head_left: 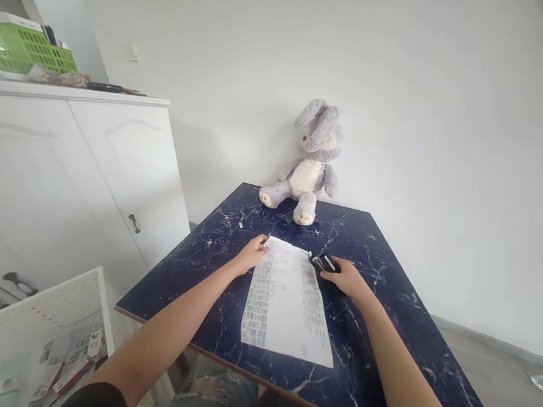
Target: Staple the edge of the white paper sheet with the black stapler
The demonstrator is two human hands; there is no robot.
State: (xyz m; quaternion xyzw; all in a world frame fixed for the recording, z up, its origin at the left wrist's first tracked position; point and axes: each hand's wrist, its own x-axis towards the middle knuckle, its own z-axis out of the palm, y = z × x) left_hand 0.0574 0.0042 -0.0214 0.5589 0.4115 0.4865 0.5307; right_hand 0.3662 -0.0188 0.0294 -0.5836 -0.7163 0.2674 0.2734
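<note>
A printed sheet of paper [286,300] lies on the dark blue marbled table [388,283], covered in small text too blurred to read. My left hand [252,254] pinches its far left corner between thumb and fingers. On the other side, my right hand [348,278] is wrapped around a black stapler [324,262]. The stapler's front end is at the paper's far right corner. Whether its jaws are pressed together cannot be made out.
A grey plush rabbit [307,175] sits at the table's far edge against the wall. To the left stand a white cabinet [114,152] with a green basket [33,49] on top, and a white perforated bin [68,300] holding packages. A small white scrap [240,225] lies on the table.
</note>
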